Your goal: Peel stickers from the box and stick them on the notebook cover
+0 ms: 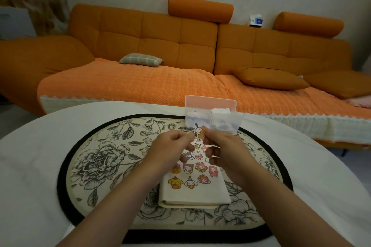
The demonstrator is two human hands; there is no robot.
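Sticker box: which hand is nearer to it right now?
Right. The right hand is directly in front of the box; the left hand sits further left of it.

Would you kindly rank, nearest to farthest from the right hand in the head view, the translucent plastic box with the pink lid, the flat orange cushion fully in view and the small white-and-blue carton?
1. translucent plastic box with the pink lid: on the white table, just beyond the right hand.
2. flat orange cushion: on the orange sofa's seat, right.
3. small white-and-blue carton: atop the sofa's back.
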